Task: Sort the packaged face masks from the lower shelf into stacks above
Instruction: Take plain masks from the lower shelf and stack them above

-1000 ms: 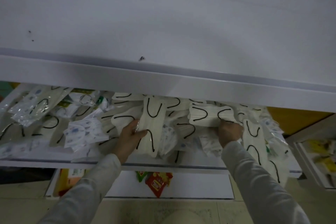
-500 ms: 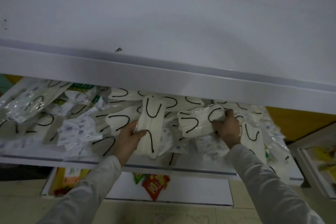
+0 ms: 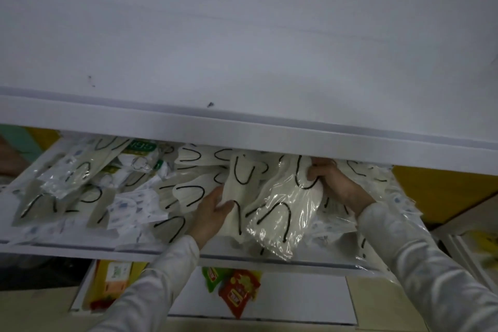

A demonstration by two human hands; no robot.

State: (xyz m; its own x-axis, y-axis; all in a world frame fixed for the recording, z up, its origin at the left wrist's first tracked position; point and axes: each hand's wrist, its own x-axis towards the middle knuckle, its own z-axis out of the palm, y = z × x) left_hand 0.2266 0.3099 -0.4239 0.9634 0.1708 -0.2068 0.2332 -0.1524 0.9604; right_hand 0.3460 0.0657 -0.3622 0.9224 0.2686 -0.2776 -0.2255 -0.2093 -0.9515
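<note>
On the lower shelf (image 3: 67,248), near its middle, your left hand (image 3: 213,213) was curled round the near left edge of a white packet (image 3: 238,191), thumb across its face, the packet standing roughly end-on among the others. Just to its right, your right hand (image 3: 332,183) pinched the far end of a crinkled packet (image 3: 280,213), whose near end hung out over the shelf's front rim. The rest of the masks lay in a loose, overlapping heap (image 3: 80,183) that spread left along the shelf, and more lay under and beyond your right wrist. The upper shelf (image 3: 242,35) showed only bare white surface in view, with no stacks on it that I could see.

These packets looked very light and soft. Each was a flat folded mask inside thin clear film, so I judged they would flop if you held them by one end, as the crinkled one was sagging. The film looked glossy and probably slick, so packets would slide over each other and a tall stack could skate apart. You would likely have done better gripping across the middle of the flat face, thumb on top and fingers beneath, than pinching a loose corner of film. The black ear loops were sealed inside and gave you no handle.
</note>
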